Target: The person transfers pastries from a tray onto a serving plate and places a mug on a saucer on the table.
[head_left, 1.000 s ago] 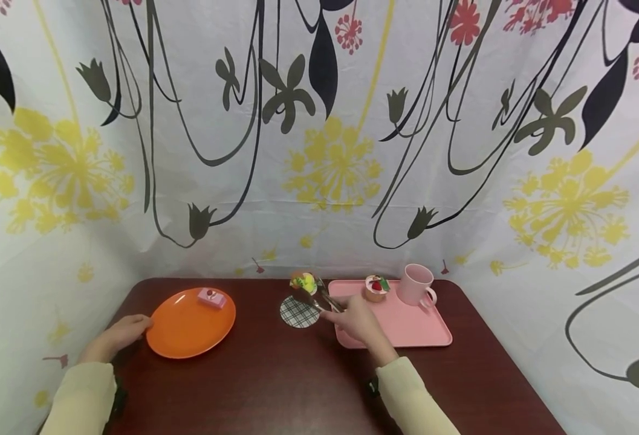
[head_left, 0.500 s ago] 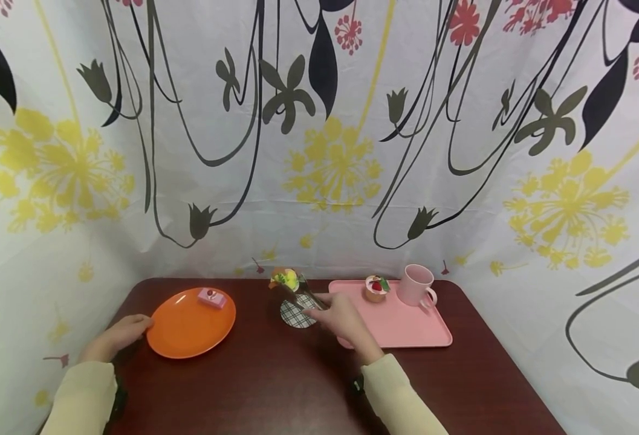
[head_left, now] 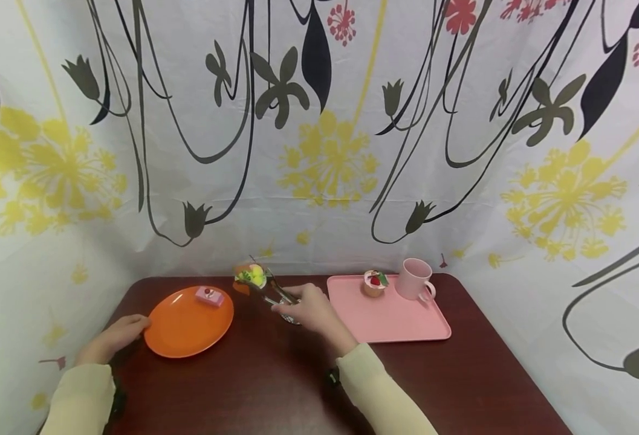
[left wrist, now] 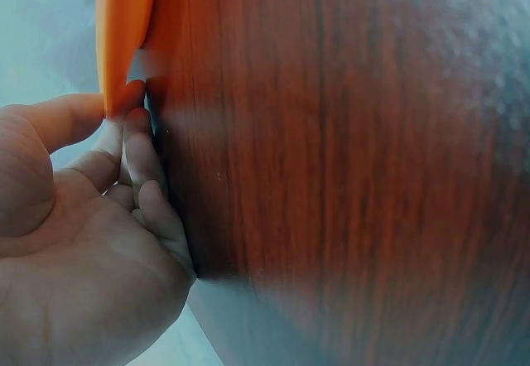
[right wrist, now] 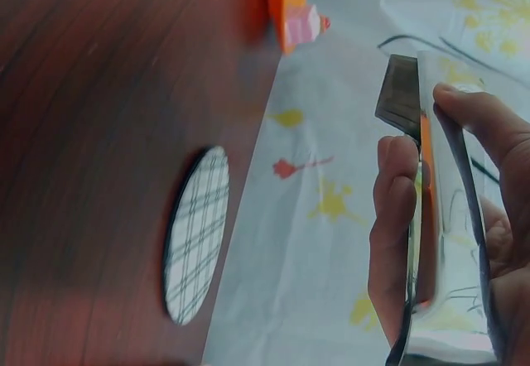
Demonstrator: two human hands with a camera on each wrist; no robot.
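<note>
My left hand (head_left: 116,338) pinches the near-left rim of an orange plate (head_left: 185,329); the left wrist view shows the thumb above and fingers beneath it. Toward the plate's back right sits a small pink cake piece (head_left: 209,296). My right hand (head_left: 311,308) grips metal tongs (right wrist: 451,242) raised above the table. Between their tips, right of the plate, is a food piece (head_left: 253,277) with an orange-brown base and yellow and green topping; its exact kind is unclear. Below the tongs lies a round plaid coaster (right wrist: 197,238), partly hidden by them in the head view.
A pink tray (head_left: 401,320) at the back right bears a berry-topped cupcake (head_left: 374,285) and a pink mug (head_left: 414,279). The dark wooden table (head_left: 243,386) has a patterned cloth (head_left: 297,181) hanging behind it and at both sides.
My right hand has carried the tongs and food piece left, from above the coaster's back edge toward the plate. The left hand has stayed at the plate's rim. The head view has shifted slightly.
</note>
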